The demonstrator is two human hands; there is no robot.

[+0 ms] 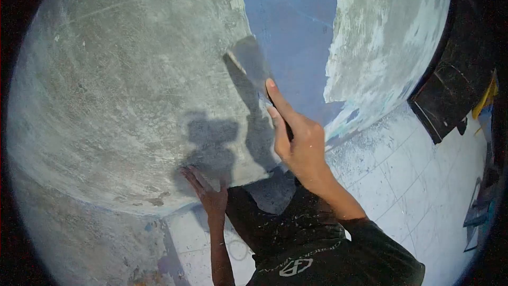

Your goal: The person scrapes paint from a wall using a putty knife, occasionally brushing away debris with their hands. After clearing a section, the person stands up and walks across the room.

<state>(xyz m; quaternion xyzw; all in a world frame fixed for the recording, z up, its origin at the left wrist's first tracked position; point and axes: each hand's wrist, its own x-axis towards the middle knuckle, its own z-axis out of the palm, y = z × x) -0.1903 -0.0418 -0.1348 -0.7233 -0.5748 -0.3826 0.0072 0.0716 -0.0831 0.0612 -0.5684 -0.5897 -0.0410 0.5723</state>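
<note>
Paint scraper (251, 60) slants up-left, clasped in the right hand (305, 140)'s grip, forefinger extended, the left hand (212, 195) unclenched low by the wall (132, 74).

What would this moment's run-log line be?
right hand: gripping scraper | scraper: beside blue paint | left hand: open, at wall | wall: blue between greyish areas

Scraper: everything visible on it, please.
The scraper has a broad, flat, grey blade, metal by its look, with a pale streak along its left edge, and a narrow dark handle, mostly hidden by the right hand gripping it. It tilts up and left, at the border between the bare grey wall and the blue paint. Whether its tip touches the wall is unclear.
</note>
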